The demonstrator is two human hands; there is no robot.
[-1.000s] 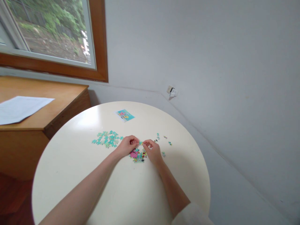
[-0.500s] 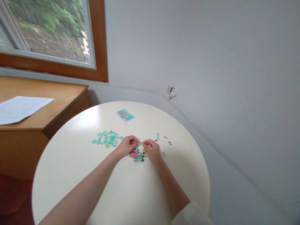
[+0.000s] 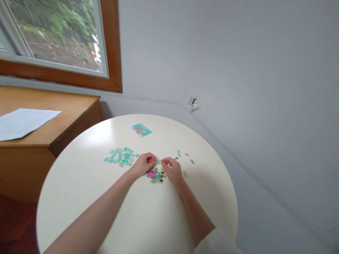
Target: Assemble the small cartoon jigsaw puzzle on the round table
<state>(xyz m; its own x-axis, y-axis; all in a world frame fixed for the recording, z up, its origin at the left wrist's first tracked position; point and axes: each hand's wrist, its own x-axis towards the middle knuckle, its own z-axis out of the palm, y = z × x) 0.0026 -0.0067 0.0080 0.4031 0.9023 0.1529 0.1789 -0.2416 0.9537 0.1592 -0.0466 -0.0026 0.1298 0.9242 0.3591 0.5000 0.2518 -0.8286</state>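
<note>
Teal puzzle piece (image 3: 159, 161) — flat, pinched between hands

Grey walls (image 3: 238, 53), wood-framed window (image 3: 53, 38)

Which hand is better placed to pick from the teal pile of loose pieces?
Left, probably. The left hand lies right beside the teal pile; the right hand is across the assembled patch, farther away.
</note>
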